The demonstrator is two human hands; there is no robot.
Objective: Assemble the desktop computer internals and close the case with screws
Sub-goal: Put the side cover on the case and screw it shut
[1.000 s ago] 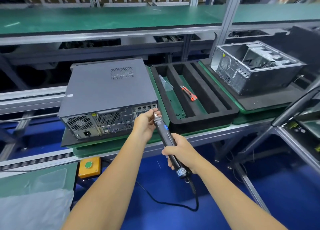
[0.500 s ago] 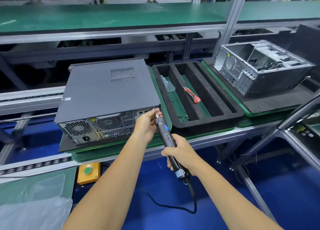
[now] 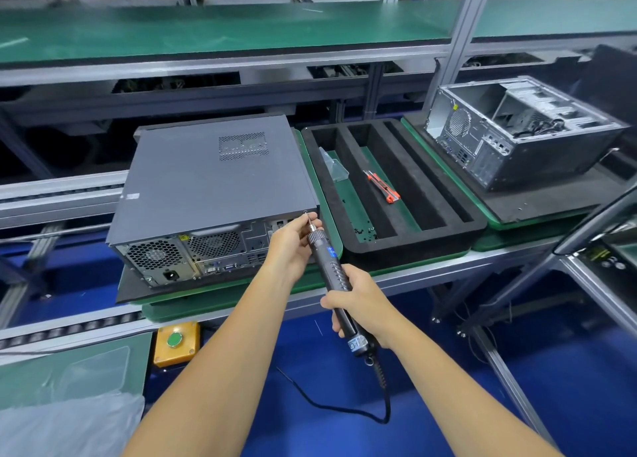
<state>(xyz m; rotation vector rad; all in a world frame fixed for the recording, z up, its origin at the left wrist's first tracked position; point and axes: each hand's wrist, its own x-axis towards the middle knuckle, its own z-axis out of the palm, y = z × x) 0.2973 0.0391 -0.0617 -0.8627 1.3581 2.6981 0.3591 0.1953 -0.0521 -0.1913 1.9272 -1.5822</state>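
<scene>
**Driver tip lined up on the rear corner screw of the closed case**

Head view, the only one we have. The closed dark grey metal desktop case (image 3: 213,184) lies flat on a black foam pad over the green-matted worktop (image 3: 220,305), rear panel with fans and ports turned toward the person. That suits the job: the lid screws go in from the back edge, so the back faces the hands.

The right hand (image 3: 358,301) wraps round the lower body of the black corded electric screwdriver (image 3: 332,270), fingers (image 3: 332,303) curled tight on the barrel, the cable trailing down toward the blue floor. The left hand (image 3: 293,241) pinches the chuck end near the bit between thumb and fingertips, and I read that as steadying the tip so it stays on the screw.

The bit meets a small screw (image 3: 305,212) at the upper right rear corner of the case, just under the lid edge. The driver's long axis runs from the lower right, near the person, up and left to that corner, tip pointing away into the rear panel. The case's long axis runs away from the person, front end far.

Beside the case on the right sits a black foam tray with long slots (image 3: 458,222), holding an orange-and-grey utility knife (image 3: 382,186), a clear plastic bag (image 3: 333,166) and what look like small dark screws scattered near its front end. Further right, an open silver computer chassis (image 3: 517,136) lies on its side. A yellow box with a green button (image 3: 176,343) hangs below the worktop edge.
</scene>
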